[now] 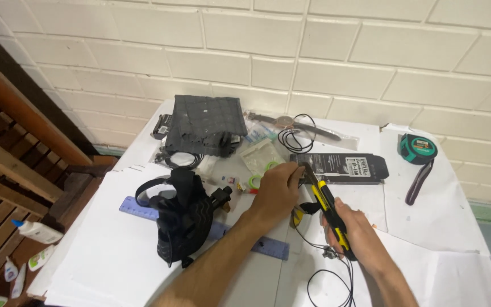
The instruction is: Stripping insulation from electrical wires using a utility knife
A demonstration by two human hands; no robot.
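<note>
Yellow-and-black utility knife in right hand closed grip, left hand pinching its tip.

Home workbench: tape measure, brick wall

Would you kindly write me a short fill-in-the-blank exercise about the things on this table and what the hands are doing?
1. The right hand grips a utility knife whose body is black and ____.
2. The tape measure near the wall has a ____ case.
3. The ruler lying under the left forearm is ____.
4. The left hand rests at the knife's ____ end.

Missing words: yellow; green; blue; front
</note>
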